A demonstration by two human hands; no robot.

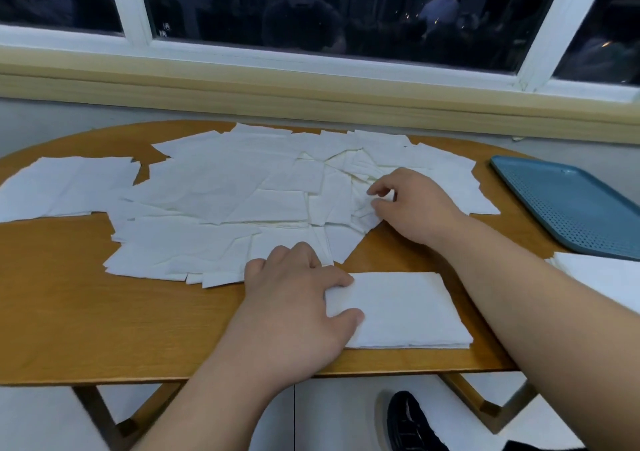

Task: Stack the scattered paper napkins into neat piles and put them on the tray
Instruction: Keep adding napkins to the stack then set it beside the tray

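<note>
- Fingers (378, 189) of the right hand (415, 208) curl inward, thumb and forefinger pinching the crumpled paper at the right side of a wide sprawl of loose white paper napkins (225, 191).
- Fingers of the left hand (298, 298) lie spread, thumb and forefinger pressing down on the left end of a squared-up stack of white napkins (405, 312) at the near edge of the oval wooden tabletop (69, 295).
- Loose sheets overlap across the middle and far half of the tabletop, with a smaller patch lying apart at the far left.
- At the right edge of the tabletop sits a blue perforated plastic tray (571, 205), nothing on the part in view.
- Just beside the tray's near rim lies a second white napkin pile (602, 274), partly cut off by the frame.
- Between the squared-up stack and the tray stretches the right forearm.
- Behind the tabletop runs a white-framed window (138, 25) with dark glass; below the tabletop, a black shoe (408, 423) rests on the pale floor.
</note>
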